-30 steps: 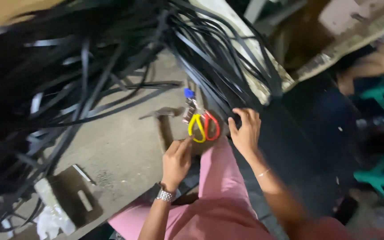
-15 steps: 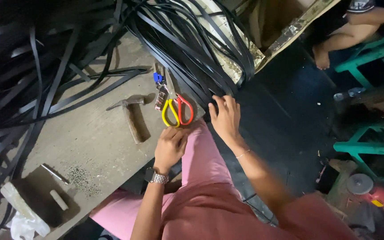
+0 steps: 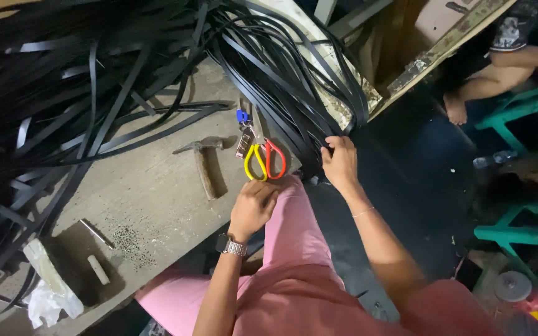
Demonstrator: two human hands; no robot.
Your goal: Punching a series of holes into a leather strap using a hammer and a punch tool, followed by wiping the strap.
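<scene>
Here, the right hand (image 3: 340, 163) is gripping the bundle of black straps (image 3: 281, 81), fingers curled around it, just right of the scissors (image 3: 264, 158). The left hand (image 3: 253, 208) is resting just below the scissors, fingers curled together, holding nothing visible. The hammer (image 3: 203, 163) is lying left of the scissors.

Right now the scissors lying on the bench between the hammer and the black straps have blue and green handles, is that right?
Not quite. In the head view the scissors have one yellow and one red handle. They do lie on the bench, between the hammer and the black straps.
</scene>
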